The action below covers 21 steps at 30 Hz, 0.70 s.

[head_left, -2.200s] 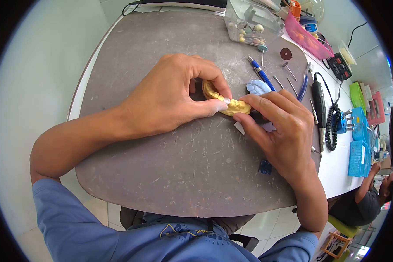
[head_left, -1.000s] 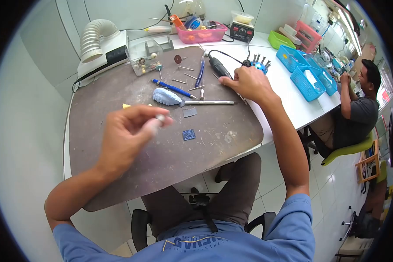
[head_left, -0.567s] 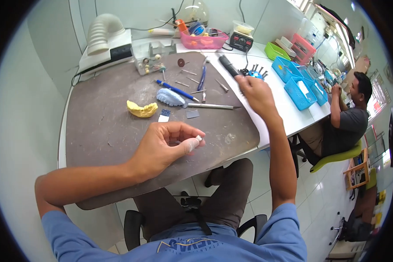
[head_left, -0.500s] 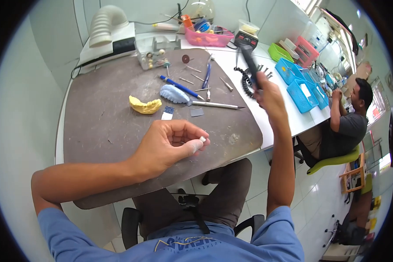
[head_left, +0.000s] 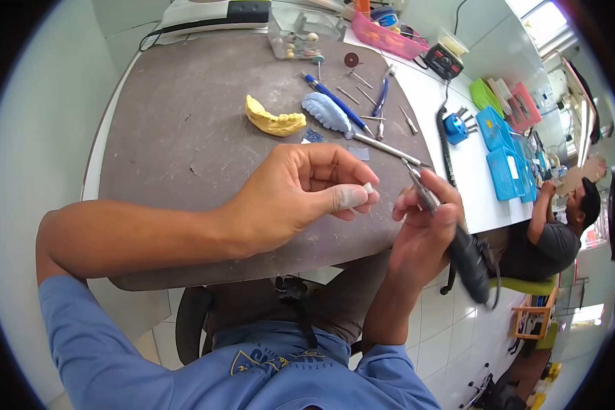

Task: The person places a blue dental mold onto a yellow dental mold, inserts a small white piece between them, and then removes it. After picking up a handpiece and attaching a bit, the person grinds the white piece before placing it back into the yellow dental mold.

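Between the thumb and fingertips of my left hand (head_left: pixel 287 195) is a small white tooth crown (head_left: pixel 368 188), pinched above the front of the bench mat. My right hand (head_left: pixel 427 229) grips a rotary handpiece (head_left: pixel 469 263) with a black body and a metal nose. Its tip points up and left, a short way from the crown and apart from it. Beyond the left hand lie a yellow dental cast (head_left: pixel 275 121) and a light blue dental cast (head_left: pixel 326 111). A slim white-handled tool (head_left: pixel 389 148) and a blue pen (head_left: pixel 339 98) rest beside them.
Several metal burs (head_left: pixel 366 97) and a brown disc (head_left: pixel 351 60) lie farther back near a clear box (head_left: pixel 287 42). A pink basket (head_left: pixel 389 42), control box (head_left: pixel 444 63), blue bur stand (head_left: pixel 458 128) and blue baskets (head_left: pixel 495 130) line the right. A person (head_left: pixel 557 232) sits there.
My right hand has come down and inward with the handpiece, which now points toward the left hand. The left hand still pinches the crown. The view has tilted down, showing the blue bur stand.
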Motion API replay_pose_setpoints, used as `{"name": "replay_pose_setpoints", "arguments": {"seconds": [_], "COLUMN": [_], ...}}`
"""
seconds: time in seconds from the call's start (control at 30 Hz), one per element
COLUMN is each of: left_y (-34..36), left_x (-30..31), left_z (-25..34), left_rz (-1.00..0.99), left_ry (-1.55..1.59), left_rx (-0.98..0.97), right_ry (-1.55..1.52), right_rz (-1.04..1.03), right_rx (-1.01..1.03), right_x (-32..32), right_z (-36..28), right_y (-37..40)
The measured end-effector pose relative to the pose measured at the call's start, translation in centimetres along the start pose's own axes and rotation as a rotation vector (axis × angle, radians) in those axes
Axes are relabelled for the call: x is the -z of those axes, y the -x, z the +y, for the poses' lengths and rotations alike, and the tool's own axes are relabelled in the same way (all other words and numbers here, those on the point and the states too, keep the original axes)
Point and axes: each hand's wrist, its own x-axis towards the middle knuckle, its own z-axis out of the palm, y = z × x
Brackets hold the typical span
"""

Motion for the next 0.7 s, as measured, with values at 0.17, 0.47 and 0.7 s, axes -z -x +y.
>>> {"name": "replay_pose_setpoints", "arguments": {"seconds": [0.17, 0.47, 0.7], "left_y": [-0.3, -0.3, -0.3], "left_x": [0.4, 0.6, 0.6], "left_z": [-0.3, -0.3, 0.1], "left_rz": [-0.024, 0.027, 0.043], "left_ry": [0.064, 0.114, 0.138], "left_rx": [0.006, 0.066, 0.121], "right_ry": [0.384, 0.286, 0.221], "right_rz": [-0.068, -0.028, -0.03], "right_rx": [0.221, 0.272, 0.276], "right_x": [-0.6, -1.7, -1.8], "right_z": [-0.2, 1.3, 1.7], "right_y": [0.8, 1.8, 1.7]}}
